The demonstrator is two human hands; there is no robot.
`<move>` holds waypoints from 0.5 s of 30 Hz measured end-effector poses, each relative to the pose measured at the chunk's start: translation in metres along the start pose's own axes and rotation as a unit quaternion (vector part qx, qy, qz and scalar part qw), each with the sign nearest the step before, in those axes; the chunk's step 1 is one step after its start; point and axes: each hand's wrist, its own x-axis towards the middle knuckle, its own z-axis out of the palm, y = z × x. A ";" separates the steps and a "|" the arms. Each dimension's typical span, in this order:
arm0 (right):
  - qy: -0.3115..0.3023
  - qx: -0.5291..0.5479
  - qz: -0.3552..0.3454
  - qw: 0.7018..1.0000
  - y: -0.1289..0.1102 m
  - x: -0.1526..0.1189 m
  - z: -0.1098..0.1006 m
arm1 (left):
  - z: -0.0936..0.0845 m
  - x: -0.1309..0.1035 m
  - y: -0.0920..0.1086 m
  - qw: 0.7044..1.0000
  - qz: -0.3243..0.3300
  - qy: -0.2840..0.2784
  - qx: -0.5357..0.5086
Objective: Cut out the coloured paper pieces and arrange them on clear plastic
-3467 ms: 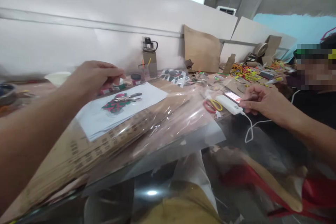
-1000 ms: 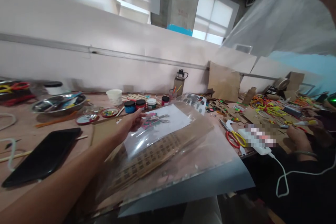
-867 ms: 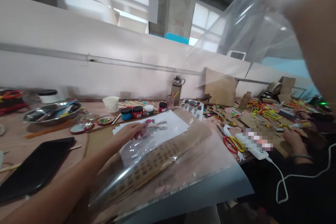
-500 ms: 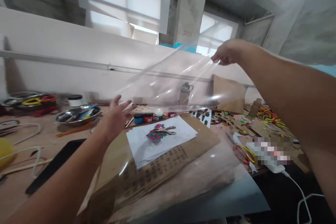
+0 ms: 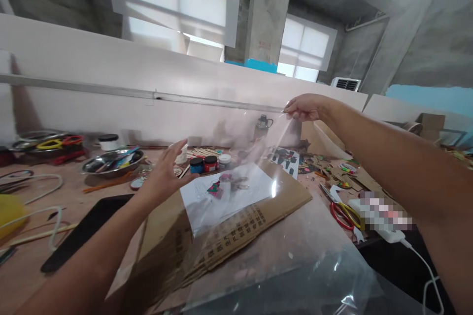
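Observation:
My right hand (image 5: pixel 303 107) pinches the top of a clear plastic sheet (image 5: pixel 271 145), which hangs down over the work area. Fingers apart, my left hand (image 5: pixel 168 172) is raised left of the sheet with nothing in it, near the paint jars (image 5: pixel 210 163). Behind the film, white papers (image 5: pixel 195 206) lie on a brown cardboard piece (image 5: pixel 244 226) with printed characters. On the papers are a small green and pink piece (image 5: pixel 214 188) and a metal tool, blurred by the film. The lower part of the film spreads over the table's front edge.
Red-and-yellow-handled scissors (image 5: pixel 343 214) and a white power strip (image 5: pixel 380 221) with a cable lie at right. A metal bowl (image 5: pixel 111 163) of tools and a black flat object (image 5: pixel 88 221) are at left. A bottle (image 5: pixel 261 128) stands at the back, cardboard scraps (image 5: pixel 336 172) at back right.
My right hand has come down and slightly left with the film. My left hand has opened wider and no longer touches the film, whose lower part now hangs nearer the front.

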 end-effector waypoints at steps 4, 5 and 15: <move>-0.009 0.078 0.026 0.997 0.014 -0.019 0.007 | 0.002 0.002 -0.003 0.988 -0.115 -0.003 -0.099; -0.008 0.103 0.026 0.994 0.017 -0.022 0.007 | 0.002 0.003 -0.004 0.985 -0.128 -0.009 -0.117; -0.034 0.161 0.056 0.985 0.031 -0.028 0.007 | -0.003 0.010 0.019 0.997 -0.071 0.025 0.010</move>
